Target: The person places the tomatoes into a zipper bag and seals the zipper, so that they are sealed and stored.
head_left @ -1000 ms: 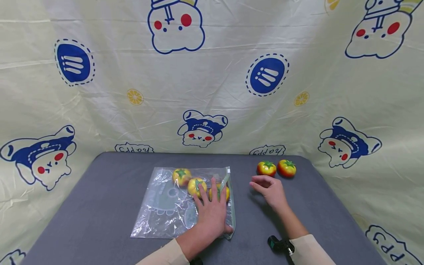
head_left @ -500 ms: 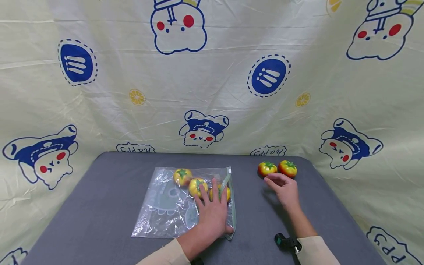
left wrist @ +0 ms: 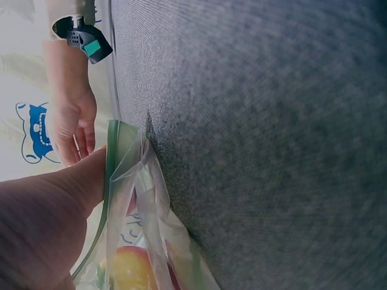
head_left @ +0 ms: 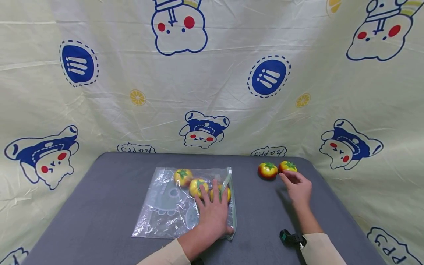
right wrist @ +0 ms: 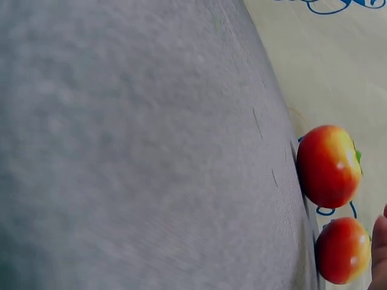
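Observation:
A clear zip bag (head_left: pixel 162 224) with a green zip edge lies flat on the table, several yellow-red tomatoes (head_left: pixel 198 187) inside it. My left hand (head_left: pixel 212 215) rests on the bag, fingers spread over a bagged tomato and thumb by the zip edge. In the left wrist view, the zip edge (left wrist: pixel 112 151) stands up next to that thumb. Two loose tomatoes sit at the back right, a left one (head_left: pixel 267 170) and a right one (head_left: pixel 287 166). My right hand (head_left: pixel 299 187) hovers just in front of the right one, fingers bent loosely, fingertips overlapping its lower edge.
A grey cloth-covered table (head_left: pixel 109 206) carries everything, its back edge close behind the loose tomatoes. Behind it hangs a pale patterned curtain (head_left: pixel 232 121). A black wrist camera (head_left: pixel 291 238) is strapped at the right sleeve.
My right hand has moved right, from in front of the left loose tomato to the right one. The left hand and the bag have stayed in place.

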Motion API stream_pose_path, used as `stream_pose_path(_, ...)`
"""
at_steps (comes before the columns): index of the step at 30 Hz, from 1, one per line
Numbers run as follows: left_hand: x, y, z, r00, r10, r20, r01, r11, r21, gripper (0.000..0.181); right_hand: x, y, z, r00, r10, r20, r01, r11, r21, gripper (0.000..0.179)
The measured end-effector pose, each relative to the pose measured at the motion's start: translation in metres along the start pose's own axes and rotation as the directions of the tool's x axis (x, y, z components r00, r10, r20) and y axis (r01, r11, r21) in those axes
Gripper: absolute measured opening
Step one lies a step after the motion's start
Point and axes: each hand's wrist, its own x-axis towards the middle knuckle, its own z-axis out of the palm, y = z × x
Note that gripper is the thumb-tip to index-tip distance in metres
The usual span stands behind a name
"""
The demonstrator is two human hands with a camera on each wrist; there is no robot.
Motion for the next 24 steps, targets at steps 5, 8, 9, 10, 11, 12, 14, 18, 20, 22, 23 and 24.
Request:
stream_pose_path(5,0.000,0.000,0.000,1.000,-0.001,0.005,0.001,1.000,0.005,0.131,0.009,0.008,0.000,0.998,0.001,-0.065,-0.004,0.999,-0.046,0.031)
stream_pose_path(8,0.000,0.000,0.000,1.000,-0.003,0.009,0.003,1.000,0.003,0.131,0.014,0.010,0.000,0.995,0.011,-0.094,-0.020,0.996,-0.088,0.033)
stream_pose_path(9,0.001,0.000,0.001,1.000,-0.004,0.013,0.004,1.000,0.000,0.131,0.015,0.010,0.000,0.995,0.016,-0.100,-0.026,0.995,-0.099,0.034)
stream_pose_path(10,0.001,0.000,0.001,1.000,-0.005,0.015,0.005,1.000,-0.004,0.131,0.016,0.011,-0.001,0.994,0.022,-0.106,-0.034,0.993,-0.111,0.034)
stream_pose_path(11,0.001,0.000,0.001,1.000,-0.006,0.020,0.006,1.000,-0.009,0.130,0.017,0.011,-0.001,0.994,0.027,-0.109,-0.040,0.992,-0.120,0.035)
stream_pose_path(12,0.001,0.000,0.001,1.000,-0.007,0.023,0.007,1.000,-0.011,0.130,0.019,0.011,-0.001,0.993,0.035,-0.110,-0.049,0.990,-0.130,0.036)
stream_pose_path(14,0.001,0.000,0.001,1.000,-0.007,0.027,0.008,1.000,-0.015,0.130,0.021,0.012,-0.002,0.992,0.055,-0.111,-0.071,0.986,-0.149,0.037)
stream_pose_path(18,0.001,-0.001,0.001,0.999,-0.008,0.031,0.009,1.000,-0.013,0.130,0.026,0.014,-0.003,0.988,0.122,-0.096,-0.139,0.972,-0.192,0.045)
stream_pose_path(20,0.001,0.000,0.001,1.000,-0.008,0.029,0.009,1.000,-0.011,0.131,0.029,0.015,-0.003,0.984,0.156,-0.085,-0.171,0.963,-0.208,0.048)
stream_pose_path(22,0.001,0.000,0.001,1.000,-0.008,0.030,0.008,1.000,-0.010,0.131,0.032,0.016,-0.003,0.981,0.181,-0.071,-0.192,0.958,-0.212,0.051)
stream_pose_path(23,0.001,0.000,0.001,1.000,-0.007,0.028,0.008,1.000,-0.009,0.131,0.033,0.016,-0.003,0.980,0.188,-0.065,-0.197,0.957,-0.213,0.052)
stream_pose_path(24,0.001,0.000,0.001,1.000,-0.007,0.025,0.007,1.000,-0.010,0.131,0.035,0.017,-0.003,0.979,0.193,-0.058,-0.201,0.956,-0.212,0.054)
